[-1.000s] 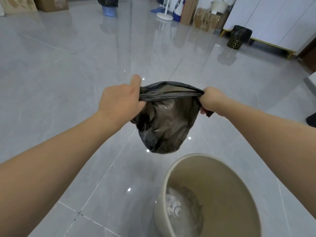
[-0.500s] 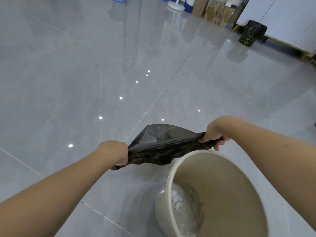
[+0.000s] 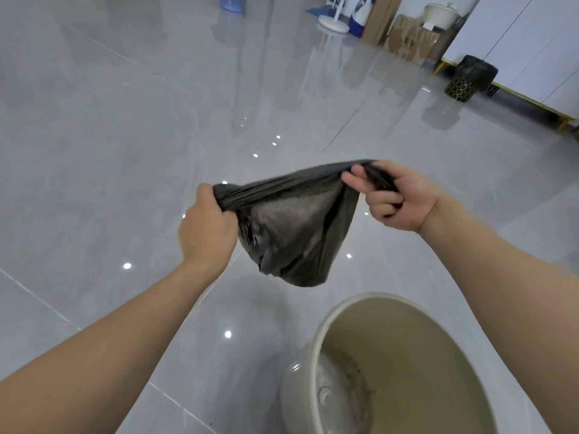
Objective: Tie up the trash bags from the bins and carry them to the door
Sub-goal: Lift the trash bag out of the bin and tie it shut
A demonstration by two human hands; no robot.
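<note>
The left hand is fisted around one gathered corner of the black bag; the right hand pinches the opposite corner between fingers and thumb. The bag hangs in the air between them, above the floor and just beyond the beige bin. It looks thin, soft and light, sagging only slightly; the bunched corners seem best to hold for knotting. The bin shows no liner, only greyish residue at its bottom.
</note>
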